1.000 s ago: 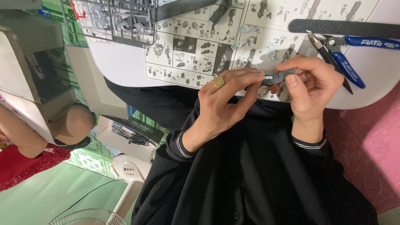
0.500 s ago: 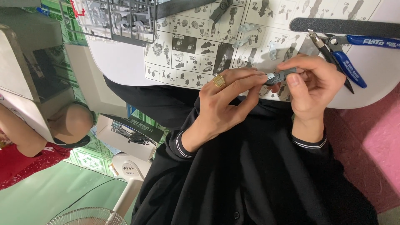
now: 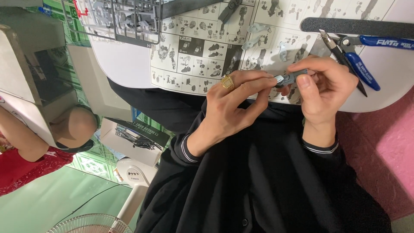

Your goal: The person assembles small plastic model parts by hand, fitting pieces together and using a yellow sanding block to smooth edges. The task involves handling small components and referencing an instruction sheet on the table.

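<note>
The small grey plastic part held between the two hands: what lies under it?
Under the grey plastic part lies the printed instruction sheet on the white table. The left hand and right hand cover the sheet's panels directly beneath, so those cannot be seen.

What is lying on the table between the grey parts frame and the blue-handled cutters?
In the head view, the printed instruction sheet fills the stretch between the grey parts frame and the blue-handled cutters, with a few loose grey parts lying on it.
</note>
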